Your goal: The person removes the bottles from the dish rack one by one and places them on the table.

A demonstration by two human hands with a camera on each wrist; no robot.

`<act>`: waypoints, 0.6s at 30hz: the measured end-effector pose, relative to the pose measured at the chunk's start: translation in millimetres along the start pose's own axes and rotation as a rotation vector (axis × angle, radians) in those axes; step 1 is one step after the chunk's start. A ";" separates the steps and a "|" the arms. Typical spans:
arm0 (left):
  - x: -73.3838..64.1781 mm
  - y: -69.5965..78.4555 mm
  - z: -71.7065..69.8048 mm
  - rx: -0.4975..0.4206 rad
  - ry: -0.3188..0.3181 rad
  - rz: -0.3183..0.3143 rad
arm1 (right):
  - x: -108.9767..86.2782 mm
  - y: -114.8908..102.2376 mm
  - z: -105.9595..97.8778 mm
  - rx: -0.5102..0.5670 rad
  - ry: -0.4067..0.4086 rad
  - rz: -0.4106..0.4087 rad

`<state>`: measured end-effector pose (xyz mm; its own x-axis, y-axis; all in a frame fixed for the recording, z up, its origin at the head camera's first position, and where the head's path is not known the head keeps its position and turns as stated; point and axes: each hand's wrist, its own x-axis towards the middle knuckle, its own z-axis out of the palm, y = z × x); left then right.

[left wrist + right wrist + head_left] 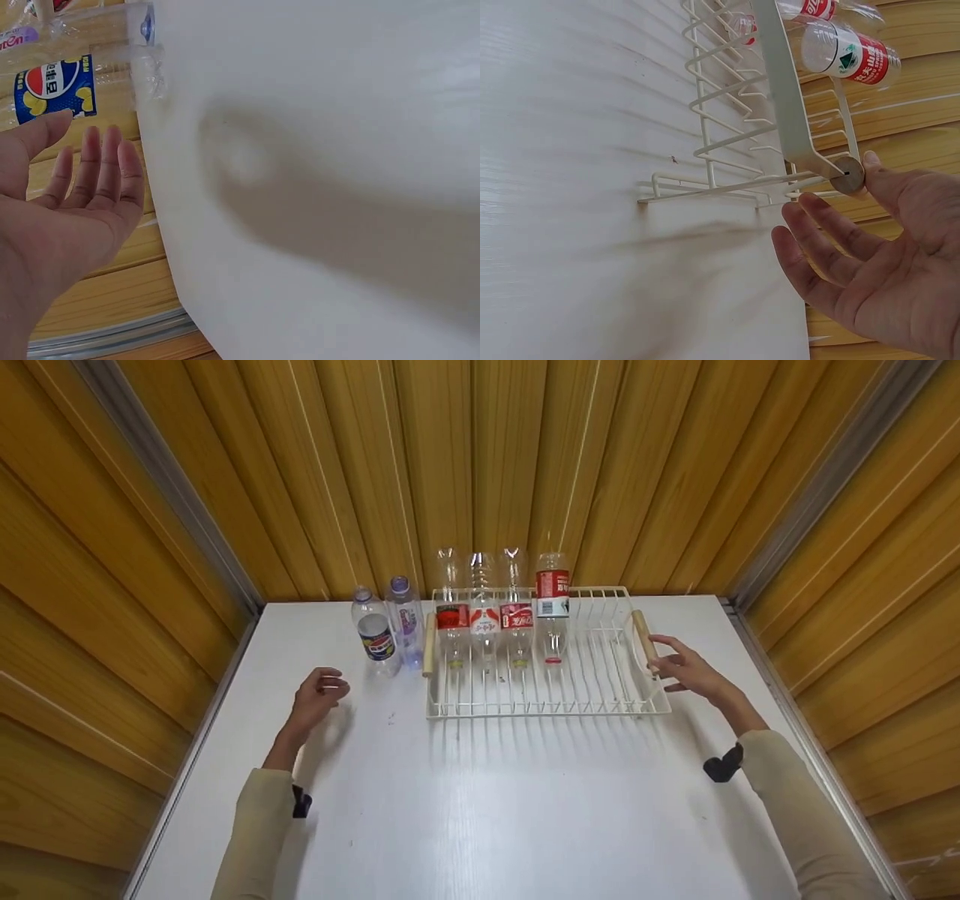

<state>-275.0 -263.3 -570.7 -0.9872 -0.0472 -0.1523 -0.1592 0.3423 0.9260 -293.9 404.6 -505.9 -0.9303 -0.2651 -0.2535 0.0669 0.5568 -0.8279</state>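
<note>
A white wire rack with wooden handles stands at the back of the table. My right hand is at its right handle. In the right wrist view the thumb touches the handle's end, while the other fingers lie loosely bent beside the rack. Several clear plastic bottles stand cap-down in the rack, among them one with a red and white label. Left of the rack, my left hand hovers with relaxed fingers and holds nothing. Nearest to it is a blue-labelled bottle.
A purple-tinted bottle stands upright between the blue-labelled bottle and the rack's left handle. The white table is bounded by yellow wood-patterned walls behind and on both sides. Grey metal strips run along the wall corners.
</note>
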 end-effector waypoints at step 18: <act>-2.8 48.5 70.7 0.007 -0.303 0.157 | -4.4 -3.6 1.7 0.006 -0.013 0.015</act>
<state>-279.4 -180.2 -549.8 -0.9522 0.2867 -0.1050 -0.0048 0.3298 0.9440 -289.4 402.5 -502.7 -0.9246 -0.2668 -0.2718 0.0829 0.5556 -0.8273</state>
